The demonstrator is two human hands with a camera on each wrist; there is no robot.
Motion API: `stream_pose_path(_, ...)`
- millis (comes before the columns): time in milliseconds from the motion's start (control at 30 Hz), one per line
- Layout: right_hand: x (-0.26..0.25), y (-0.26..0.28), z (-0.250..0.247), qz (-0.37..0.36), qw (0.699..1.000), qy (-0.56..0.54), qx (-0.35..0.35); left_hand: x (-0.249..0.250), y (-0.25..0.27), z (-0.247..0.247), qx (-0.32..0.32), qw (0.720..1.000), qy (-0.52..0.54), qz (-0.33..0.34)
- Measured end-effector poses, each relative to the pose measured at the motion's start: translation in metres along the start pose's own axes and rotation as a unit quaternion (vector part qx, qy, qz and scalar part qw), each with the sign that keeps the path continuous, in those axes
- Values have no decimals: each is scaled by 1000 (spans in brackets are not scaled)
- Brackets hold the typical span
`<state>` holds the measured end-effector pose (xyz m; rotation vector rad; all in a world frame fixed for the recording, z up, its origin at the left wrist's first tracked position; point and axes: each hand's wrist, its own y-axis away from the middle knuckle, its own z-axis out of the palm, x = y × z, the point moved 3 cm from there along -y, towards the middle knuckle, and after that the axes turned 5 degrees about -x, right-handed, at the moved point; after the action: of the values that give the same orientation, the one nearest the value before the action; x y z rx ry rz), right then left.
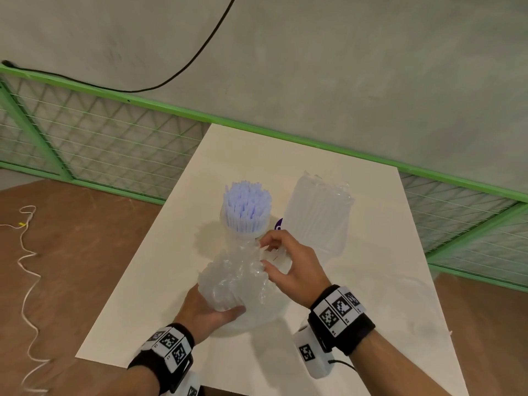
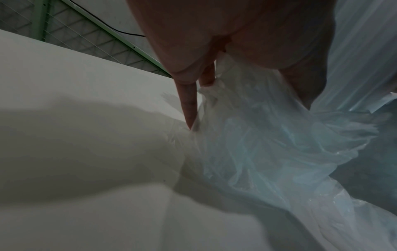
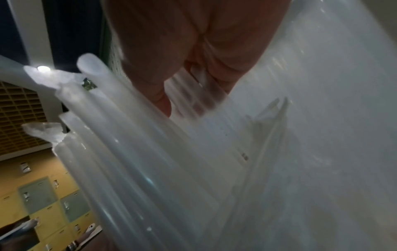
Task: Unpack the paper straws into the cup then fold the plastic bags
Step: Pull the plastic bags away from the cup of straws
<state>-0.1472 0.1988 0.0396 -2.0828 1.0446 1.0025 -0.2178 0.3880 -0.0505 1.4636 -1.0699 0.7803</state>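
A clear cup (image 1: 232, 227) packed with pale blue-white paper straws (image 1: 247, 205) stands upright mid-table. Just in front of it I hold a crumpled, empty clear plastic bag (image 1: 233, 278) above the table. My left hand (image 1: 218, 310) grips its lower end from beneath; in the left wrist view the bag (image 2: 257, 144) bunches under my palm. My right hand (image 1: 267, 257) pinches the bag's upper edge between thumb and fingers. A second, full bag of straws (image 1: 317, 215) lies flat to the right of the cup. The right wrist view is blurred, showing wrapped straws (image 3: 128, 152) through plastic.
The white table (image 1: 371, 295) ends near me and on the left, above a brown floor. A green mesh fence (image 1: 100, 138) runs behind it. A small purple mark (image 1: 278, 224) shows between the cup and the full bag. A white cord (image 1: 27, 281) lies on the floor.
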Motion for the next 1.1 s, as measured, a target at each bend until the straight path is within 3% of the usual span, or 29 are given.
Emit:
stream_pose_path(233, 4, -1, 3, -37, 998, 11, 42, 2, -1, 0, -16, 1000, -8, -4)
stream_pose_path(433, 5, 0, 5, -3, 998, -30, 55, 3, -3, -1, -21, 999, -24, 6)
stream_pose_path(700, 8, 1, 5, -54, 981, 108, 152, -7, -7, 1, -5, 1000, -29, -4)
stream_pose_path(1100, -5, -5, -22, -39, 963, 78, 256, -6, -7, 3, 10, 1000, -19, 5)
